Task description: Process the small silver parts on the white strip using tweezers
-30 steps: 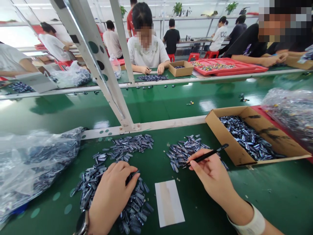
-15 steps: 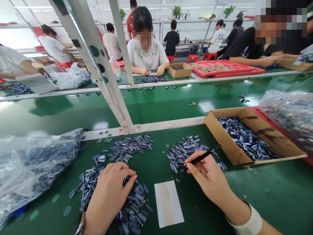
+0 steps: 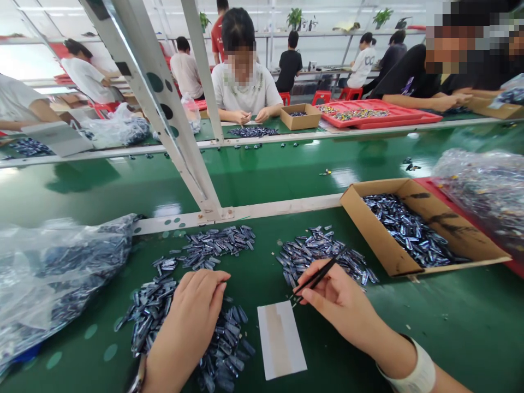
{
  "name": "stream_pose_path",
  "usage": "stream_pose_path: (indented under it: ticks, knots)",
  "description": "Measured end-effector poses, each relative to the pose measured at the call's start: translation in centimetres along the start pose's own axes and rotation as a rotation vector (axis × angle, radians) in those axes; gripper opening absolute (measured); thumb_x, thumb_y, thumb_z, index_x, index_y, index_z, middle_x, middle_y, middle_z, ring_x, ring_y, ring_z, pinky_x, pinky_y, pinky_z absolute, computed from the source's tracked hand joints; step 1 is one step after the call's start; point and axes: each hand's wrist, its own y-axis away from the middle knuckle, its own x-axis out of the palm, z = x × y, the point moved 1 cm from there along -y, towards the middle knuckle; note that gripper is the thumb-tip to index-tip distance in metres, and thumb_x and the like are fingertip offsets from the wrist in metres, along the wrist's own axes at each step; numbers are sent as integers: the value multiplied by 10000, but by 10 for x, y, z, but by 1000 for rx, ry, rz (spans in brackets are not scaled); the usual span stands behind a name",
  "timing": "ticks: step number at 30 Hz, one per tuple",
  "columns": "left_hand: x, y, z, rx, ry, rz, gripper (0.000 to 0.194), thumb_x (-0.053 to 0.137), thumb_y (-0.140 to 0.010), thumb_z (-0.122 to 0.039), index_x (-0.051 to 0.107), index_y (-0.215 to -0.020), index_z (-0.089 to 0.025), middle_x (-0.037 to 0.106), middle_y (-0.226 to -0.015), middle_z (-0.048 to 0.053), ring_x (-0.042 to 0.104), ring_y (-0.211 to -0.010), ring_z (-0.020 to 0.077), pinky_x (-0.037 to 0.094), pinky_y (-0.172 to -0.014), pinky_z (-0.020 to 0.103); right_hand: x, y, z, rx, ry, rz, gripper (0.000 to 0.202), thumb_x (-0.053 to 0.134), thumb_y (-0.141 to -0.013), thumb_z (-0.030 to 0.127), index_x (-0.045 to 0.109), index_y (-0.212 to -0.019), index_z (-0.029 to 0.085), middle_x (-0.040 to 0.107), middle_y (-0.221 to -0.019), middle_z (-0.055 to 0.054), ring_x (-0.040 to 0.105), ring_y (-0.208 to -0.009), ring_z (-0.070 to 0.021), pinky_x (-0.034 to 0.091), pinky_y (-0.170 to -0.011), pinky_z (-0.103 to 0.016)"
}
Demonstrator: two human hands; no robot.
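My right hand [image 3: 341,297] is closed on a pair of black tweezers [image 3: 323,271]. Their tips point down and left, just by the top right corner of a white card [image 3: 291,344] with a beige strip along it. Whether the tips pinch anything is too small to tell. My left hand [image 3: 192,311] is over a pile of small dark blue, glossy plastic pieces [image 3: 231,335], thumb and fingers pressed together. Whatever they hold is hidden. Behind my right hand lies another pile of similar pieces [image 3: 305,251], and a third pile [image 3: 221,240] lies beyond my left hand.
An open cardboard box [image 3: 368,234] of dark pieces stands at right, beside a clear plastic bag [image 3: 483,185]. Another filled bag [image 3: 61,273] lies at left. A white metal post [image 3: 176,125] rises ahead. Beyond the green conveyor belt [image 3: 262,169], several people sit working.
My right hand has moved left and slightly toward me, bringing the tweezers from the right pile to the card's corner. My left fingers have closed up, and the dark piece between them no longer shows.
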Motion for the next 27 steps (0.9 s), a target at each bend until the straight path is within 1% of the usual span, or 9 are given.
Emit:
stream_pose_path:
  ticks: [3, 5, 8, 10, 13, 15, 18, 22, 27]
  knots:
    - [4, 2, -15, 67, 121, 36, 201, 422, -944, -239, 622, -968, -243, 684, -928, 19, 639, -879, 205, 500, -833, 373, 7, 1, 0, 47, 19, 78, 152, 679, -843, 223, 556, -932, 220, 653, -868, -18, 670, -789, -175, 574, -723, -321]
    - [8, 4, -25, 27, 198, 102, 159, 471, -924, -227, 627, -905, -244, 681, -887, 9, 647, -826, 190, 528, -755, 326, 10, 0, 0, 55, 84, 88, 138, 666, -836, 185, 567, -926, 219, 651, -872, -15, 668, -790, -174, 571, -710, -311]
    - [18, 10, -38, -21, 272, 248, 132, 538, -876, -171, 637, -832, -246, 675, -797, -20, 641, -726, 163, 533, -661, 270, 12, -1, 0, 50, 159, 84, 118, 645, -835, 171, 569, -913, 217, 648, -859, -13, 669, -772, -175, 569, -683, -302]
    - [24, 14, -44, -1, 263, 321, 142, 566, -851, -124, 636, -806, -238, 668, -780, -27, 636, -729, 160, 529, -666, 266, 13, -2, -1, 47, 200, 71, 112, 639, -831, 168, 568, -904, 216, 645, -848, -11, 664, -751, -172, 567, -665, -297]
    - [31, 17, -48, 78, 168, 377, 139, 586, -847, -93, 622, -795, -217, 656, -825, -5, 627, -795, 189, 532, -718, 314, 14, -2, -1, 56, 241, 54, 105, 636, -828, 174, 568, -896, 217, 638, -836, -4, 654, -728, -168, 561, -651, -291]
    - [32, 18, -49, 104, 109, 381, 117, 605, -840, -94, 623, -851, -209, 644, -874, 12, 616, -834, 211, 531, -747, 354, 14, -3, -1, 66, 249, 52, 103, 635, -829, 179, 564, -893, 218, 636, -832, -1, 649, -719, -167, 557, -641, -287]
    - [30, 16, -49, 93, 90, 364, 159, 606, -822, -74, 622, -914, -203, 625, -906, 24, 601, -853, 220, 527, -758, 376, 15, -4, -1, 77, 247, 60, 107, 632, -833, 181, 550, -890, 220, 641, -836, -3, 652, -725, -167, 554, -647, -289]
    - [28, 14, -50, 97, 130, 379, 175, 555, -845, -53, 626, -810, -209, 604, -855, 7, 588, -820, 197, 518, -738, 348, 16, -5, 1, 99, 255, 48, 112, 633, -835, 189, 540, -890, 220, 648, -816, -1, 659, -720, -172, 554, -652, -295]
    - [29, 14, -50, 116, 170, 343, 194, 556, -845, -45, 614, -753, -205, 592, -838, 2, 574, -810, 186, 508, -735, 334, 18, -5, 4, 100, 247, 44, 111, 633, -831, 180, 543, -883, 218, 646, -804, 5, 664, -714, -169, 558, -657, -292]
